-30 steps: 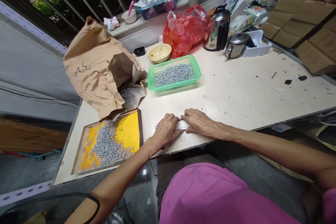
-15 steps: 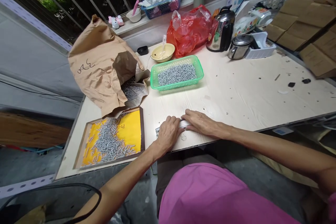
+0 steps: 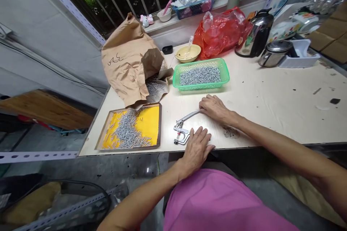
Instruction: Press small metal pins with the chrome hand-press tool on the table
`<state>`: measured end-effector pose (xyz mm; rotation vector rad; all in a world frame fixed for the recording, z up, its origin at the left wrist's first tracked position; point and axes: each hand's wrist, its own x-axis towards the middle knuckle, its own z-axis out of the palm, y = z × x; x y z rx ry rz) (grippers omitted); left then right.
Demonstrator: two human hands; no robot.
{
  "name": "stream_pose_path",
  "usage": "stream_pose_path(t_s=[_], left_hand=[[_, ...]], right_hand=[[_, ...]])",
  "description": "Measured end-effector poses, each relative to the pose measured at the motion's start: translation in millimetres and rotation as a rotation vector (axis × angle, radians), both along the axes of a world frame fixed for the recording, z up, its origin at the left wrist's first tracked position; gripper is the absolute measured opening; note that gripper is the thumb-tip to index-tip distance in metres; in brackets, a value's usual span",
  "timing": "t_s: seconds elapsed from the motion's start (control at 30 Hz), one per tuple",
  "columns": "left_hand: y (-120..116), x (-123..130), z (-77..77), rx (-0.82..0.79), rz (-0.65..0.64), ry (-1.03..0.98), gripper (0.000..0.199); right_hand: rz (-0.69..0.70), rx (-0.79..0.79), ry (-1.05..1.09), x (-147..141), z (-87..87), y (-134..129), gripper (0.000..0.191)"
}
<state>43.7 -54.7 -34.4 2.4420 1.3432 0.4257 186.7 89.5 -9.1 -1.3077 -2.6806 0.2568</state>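
Observation:
A pair of silver hand-press pliers (image 3: 184, 135) lies on the table near its front edge, handles spread apart, jaw facing left with a small red part in it. My right hand (image 3: 214, 108) has its fingers closed around the end of the raised upper handle (image 3: 190, 116). Flat over the lower handle lies my left hand (image 3: 196, 148), fingers stretched out and thumb apart, hiding most of that handle. To the left, a shallow tray (image 3: 160, 126) with a yellow bottom holds a heap of small metal pins. Beyond my hands stands a green plastic basket (image 3: 200, 87) of similar pins.
A brown paper bag (image 3: 124, 68) spills pins behind the tray. Farther back are a cream bowl (image 3: 185, 57), a red plastic bag (image 3: 217, 38), a kettle (image 3: 256, 34) and a steel pot (image 3: 273, 57). Dark scraps (image 3: 335, 101) dot the table's right side.
The pliers' handles have opened from nearly together. My right hand has moved away from the left with the upper handle; my left hand has flattened. The view has turned left.

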Motion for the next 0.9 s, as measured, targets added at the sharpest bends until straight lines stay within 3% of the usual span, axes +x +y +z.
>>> stream_pose_path(t_s=[0.07,0.17,0.23,0.4,0.5,0.6,0.67,0.73,0.8,0.9], left_hand=[[-0.3,-0.4,-0.2,-0.005,-0.002,-0.03,0.037],[-2.7,0.0,-4.0,-0.019,0.01,-0.073,0.039],[-6.0,0.6,-8.6,-0.019,0.034,-0.079,0.042],[-12.6,1.4,-17.9,-0.05,0.035,-0.029,0.043],[-11.2,-2.3,-12.3,-0.05,-0.011,-0.062,0.042],[-7.4,-20.1,2.5,0.046,-0.024,-0.092,0.039],[-4.3,-44.9,14.7,0.125,0.071,-0.091,0.031],[-1.2,-79.0,27.8,0.167,0.261,-0.06,0.022],[1.4,-117.2,40.8,0.141,0.438,0.059,0.019],[3.4,-166.2,55.9,0.035,0.532,0.276,0.017]], right_hand=[[0.093,0.024,-0.022,-20.9,8.5,-7.3,0.013],[0.428,0.013,-0.007,-57.7,13.0,-30.3,0.008],[0.581,0.029,-0.004,-78.8,7.7,-46.2,0.011],[0.706,0.137,0.091,-108.8,-8.6,-61.2,0.015],[0.623,0.228,0.306,-110.7,9.9,-51.6,0.017],[0.421,0.343,0.511,-93.5,51.2,-27.2,0.021],[0.218,0.435,0.523,-72.3,78.0,-4.4,0.024],[-0.004,0.504,0.382,-47.9,93.9,16.7,0.03],[-0.119,0.504,0.266,-25.7,94.2,28.7,0.04],[-0.047,0.411,0.243,-4.6,69.0,22.3,0.042]])
